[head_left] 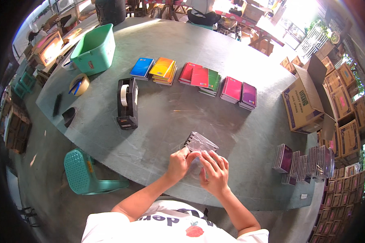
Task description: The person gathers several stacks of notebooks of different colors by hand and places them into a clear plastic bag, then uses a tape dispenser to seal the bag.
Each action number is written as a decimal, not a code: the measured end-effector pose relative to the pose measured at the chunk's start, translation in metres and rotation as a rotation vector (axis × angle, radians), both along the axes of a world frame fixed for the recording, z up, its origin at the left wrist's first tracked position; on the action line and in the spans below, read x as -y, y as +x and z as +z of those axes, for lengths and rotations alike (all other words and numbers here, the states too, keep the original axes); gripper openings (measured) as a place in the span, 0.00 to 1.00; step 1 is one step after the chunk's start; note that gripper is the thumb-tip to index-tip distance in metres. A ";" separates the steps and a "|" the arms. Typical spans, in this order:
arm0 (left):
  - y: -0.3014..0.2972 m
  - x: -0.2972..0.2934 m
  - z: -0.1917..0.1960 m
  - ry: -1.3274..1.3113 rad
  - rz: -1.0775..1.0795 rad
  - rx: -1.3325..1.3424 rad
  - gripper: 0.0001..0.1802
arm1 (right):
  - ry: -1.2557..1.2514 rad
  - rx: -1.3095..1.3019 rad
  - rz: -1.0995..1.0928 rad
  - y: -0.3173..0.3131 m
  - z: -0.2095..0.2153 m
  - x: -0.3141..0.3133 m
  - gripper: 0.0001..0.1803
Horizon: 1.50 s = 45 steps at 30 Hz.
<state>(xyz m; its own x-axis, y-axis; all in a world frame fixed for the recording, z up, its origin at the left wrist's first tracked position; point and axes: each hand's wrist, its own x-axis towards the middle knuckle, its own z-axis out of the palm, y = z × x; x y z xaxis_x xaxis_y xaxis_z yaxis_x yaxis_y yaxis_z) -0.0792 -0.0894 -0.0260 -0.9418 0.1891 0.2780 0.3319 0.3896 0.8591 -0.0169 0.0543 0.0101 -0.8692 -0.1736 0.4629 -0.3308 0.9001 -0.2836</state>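
Close in front of me on the table lies a small spiral-bound notebook pack [201,142] in glossy clear plastic wrap, its black coil on the left. My left hand [179,164] is closed on its near left side, pinching the wrap, with the thumb toward the middle. Against the near edge of the pack rest the stretched fingers of my right hand [215,172], the thumb standing apart from them. Loose film glints between the hands. My fingers partly cover the near side of the pack.
Beyond the pack stand a black tape dispenser [127,104] and stacks of blue [142,67], yellow [163,68], red, green, pink and purple notebooks [248,94]. Wrapped packs [300,166] and an open carton [302,103] are right. A green bin [94,50] and tape roll [81,85] sit far left.
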 end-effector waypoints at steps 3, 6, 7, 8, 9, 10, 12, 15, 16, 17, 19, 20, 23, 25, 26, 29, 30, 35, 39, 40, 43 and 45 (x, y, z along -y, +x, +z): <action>-0.002 0.006 -0.004 0.115 -0.033 0.048 0.14 | -0.136 0.034 0.016 -0.005 0.009 0.000 0.19; 0.003 0.015 -0.033 0.043 -0.053 0.133 0.15 | -0.260 0.016 -0.161 -0.033 0.022 0.003 0.23; 0.007 0.018 -0.034 0.036 -0.095 0.200 0.16 | -0.297 0.229 -0.117 -0.049 0.025 -0.005 0.25; 0.013 0.019 -0.031 0.029 -0.149 0.269 0.16 | -0.333 0.441 -0.084 -0.064 0.028 -0.021 0.28; 0.021 0.021 -0.029 0.018 -0.199 0.340 0.16 | -0.373 0.657 -0.045 -0.077 0.031 -0.029 0.31; 0.029 0.021 -0.024 -0.023 -0.317 0.388 0.16 | -0.353 0.709 -0.064 -0.086 0.034 -0.029 0.35; 0.043 0.009 -0.018 -0.097 -0.560 0.489 0.15 | -0.098 0.601 0.000 -0.083 0.045 0.000 0.37; 0.067 -0.009 -0.032 0.129 -0.807 0.501 0.15 | -0.114 0.632 0.033 -0.082 0.052 0.012 0.40; 0.066 -0.008 -0.030 0.091 -0.799 0.512 0.15 | -0.163 0.614 0.014 -0.079 0.053 0.005 0.40; 0.065 -0.004 -0.027 0.054 -0.790 0.523 0.15 | -0.211 0.596 -0.004 -0.075 0.054 0.000 0.40; 0.059 0.003 -0.025 0.009 -0.715 0.572 0.14 | -0.268 0.523 -0.060 -0.063 0.041 -0.003 0.39; 0.053 0.008 -0.024 -0.002 -0.642 0.609 0.14 | -0.303 0.484 -0.086 -0.057 0.032 -0.003 0.39; 0.042 0.013 -0.022 -0.006 -0.555 0.627 0.13 | -0.414 0.459 -0.108 -0.051 0.014 0.001 0.39; 0.041 0.014 -0.016 0.022 -0.571 0.639 0.13 | -0.481 0.450 -0.039 -0.049 0.014 -0.001 0.35; 0.041 0.016 -0.015 0.017 -0.580 0.648 0.13 | -0.496 0.453 -0.019 -0.049 0.014 -0.003 0.34; 0.041 0.017 -0.016 0.022 -0.600 0.663 0.13 | -0.892 0.630 0.024 -0.054 0.003 -0.016 0.31; 0.042 0.017 -0.018 0.033 -0.602 0.664 0.13 | -1.083 0.711 0.035 -0.057 -0.002 -0.023 0.30; 0.041 0.019 -0.019 -0.049 -0.643 0.712 0.14 | -0.618 0.541 -0.164 -0.072 0.022 -0.005 0.35; 0.057 -0.001 -0.024 0.190 -0.839 1.066 0.19 | -0.080 0.371 -0.082 -0.077 0.031 0.006 0.43; 0.057 -0.004 -0.027 0.383 -0.856 1.218 0.22 | -0.342 0.406 -0.069 -0.078 0.035 0.000 0.43; 0.032 -0.002 -0.047 1.047 -0.474 1.068 0.30 | -1.130 0.488 0.152 -0.062 0.035 -0.029 0.44; -0.014 0.031 -0.091 1.132 -0.648 1.061 0.32 | -1.265 0.446 0.284 -0.049 0.009 -0.047 0.45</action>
